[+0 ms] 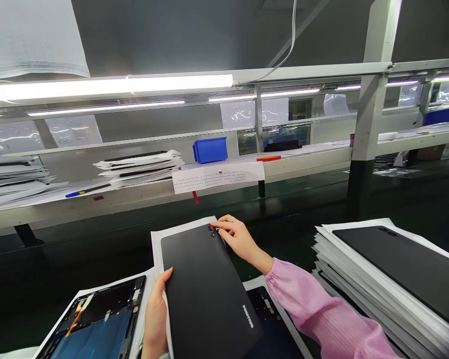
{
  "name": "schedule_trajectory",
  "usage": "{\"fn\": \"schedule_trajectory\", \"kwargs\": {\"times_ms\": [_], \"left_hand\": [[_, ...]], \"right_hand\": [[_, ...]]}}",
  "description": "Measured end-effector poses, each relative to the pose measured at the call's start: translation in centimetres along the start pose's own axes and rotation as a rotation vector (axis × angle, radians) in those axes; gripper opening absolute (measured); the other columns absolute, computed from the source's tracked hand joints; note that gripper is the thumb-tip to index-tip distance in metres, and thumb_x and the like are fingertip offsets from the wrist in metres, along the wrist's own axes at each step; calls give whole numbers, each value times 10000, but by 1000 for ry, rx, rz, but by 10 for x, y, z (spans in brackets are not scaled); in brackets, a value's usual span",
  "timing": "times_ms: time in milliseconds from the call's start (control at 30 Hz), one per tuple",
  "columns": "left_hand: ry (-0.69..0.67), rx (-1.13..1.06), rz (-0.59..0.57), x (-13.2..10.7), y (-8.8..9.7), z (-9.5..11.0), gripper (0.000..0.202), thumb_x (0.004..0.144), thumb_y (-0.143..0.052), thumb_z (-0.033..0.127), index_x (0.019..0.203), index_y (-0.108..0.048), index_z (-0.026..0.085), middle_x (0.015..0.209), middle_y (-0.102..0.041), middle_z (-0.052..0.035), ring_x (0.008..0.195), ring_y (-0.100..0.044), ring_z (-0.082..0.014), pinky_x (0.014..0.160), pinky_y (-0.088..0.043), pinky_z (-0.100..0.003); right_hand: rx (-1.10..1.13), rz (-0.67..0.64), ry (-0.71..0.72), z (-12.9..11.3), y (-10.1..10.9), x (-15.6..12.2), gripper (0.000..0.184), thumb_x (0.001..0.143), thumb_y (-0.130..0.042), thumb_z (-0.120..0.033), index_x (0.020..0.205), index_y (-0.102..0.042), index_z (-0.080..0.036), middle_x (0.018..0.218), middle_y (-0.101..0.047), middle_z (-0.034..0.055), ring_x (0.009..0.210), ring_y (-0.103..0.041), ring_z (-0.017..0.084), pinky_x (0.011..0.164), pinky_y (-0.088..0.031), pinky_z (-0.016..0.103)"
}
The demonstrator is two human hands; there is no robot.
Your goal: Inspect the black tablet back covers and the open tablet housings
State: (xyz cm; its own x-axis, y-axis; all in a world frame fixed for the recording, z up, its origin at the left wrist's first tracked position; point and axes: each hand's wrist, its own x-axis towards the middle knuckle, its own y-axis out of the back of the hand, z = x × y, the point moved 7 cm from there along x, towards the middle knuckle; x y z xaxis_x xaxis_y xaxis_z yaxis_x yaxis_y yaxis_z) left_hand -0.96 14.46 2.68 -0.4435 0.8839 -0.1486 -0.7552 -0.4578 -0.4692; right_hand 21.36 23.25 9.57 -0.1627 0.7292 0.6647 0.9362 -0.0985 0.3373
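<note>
My left hand (157, 314) grips the left edge of a black tablet back cover (205, 284) marked POSITIVO, thumb on its face. Behind the cover lies a white sheet (156, 249). At the cover's top right corner, by the round camera openings, my right hand (239, 239) pinches a small red and blue piece (214, 228); its exact kind is too small to make out. Below on the left sits an opened tablet (101, 319) with its inside showing. Another opened tablet (269, 309) is partly hidden under the cover and my right sleeve.
To the right stands a tall stack of black covers (400, 264) between white sheets. A raised shelf (303, 167) crosses ahead, carrying a blue bin (210, 150), stacked papers (142, 167) and a blue pen-like tool (86, 191). A lit tube lamp (108, 87) hangs above.
</note>
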Motion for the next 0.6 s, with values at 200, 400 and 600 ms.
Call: {"fn": "schedule_trajectory", "kwargs": {"times_ms": [200, 400, 600], "left_hand": [[59, -31, -15, -8, -6, 2, 240, 719, -557, 12, 682, -737, 166, 620, -682, -2, 514, -601, -133, 462, -489, -175], [-58, 29, -36, 0, 2, 6, 252, 561, -625, 5, 664, -759, 192, 714, -727, 20, 715, -666, -151, 574, -518, -141], [-95, -14, -44, -12, 0, 3, 216, 616, -662, 58, 722, -758, 221, 681, -725, 51, 581, -634, -125, 535, -506, -161]], "right_hand": [[-101, 21, -4, -10, 7, -7, 395, 884, -544, -175, 1214, -725, -295, 1270, -612, 65, 883, -625, 242, 870, -472, 399], [103, -27, -142, 0, -1, 3, 271, 938, -545, -387, 918, -725, -185, 863, -674, 54, 843, -640, 241, 768, -504, 343], [341, -34, -313, 5, -2, 7, 342, 853, -665, -501, 1030, -629, -211, 991, -653, 40, 823, -642, 194, 706, -500, 286]]}}
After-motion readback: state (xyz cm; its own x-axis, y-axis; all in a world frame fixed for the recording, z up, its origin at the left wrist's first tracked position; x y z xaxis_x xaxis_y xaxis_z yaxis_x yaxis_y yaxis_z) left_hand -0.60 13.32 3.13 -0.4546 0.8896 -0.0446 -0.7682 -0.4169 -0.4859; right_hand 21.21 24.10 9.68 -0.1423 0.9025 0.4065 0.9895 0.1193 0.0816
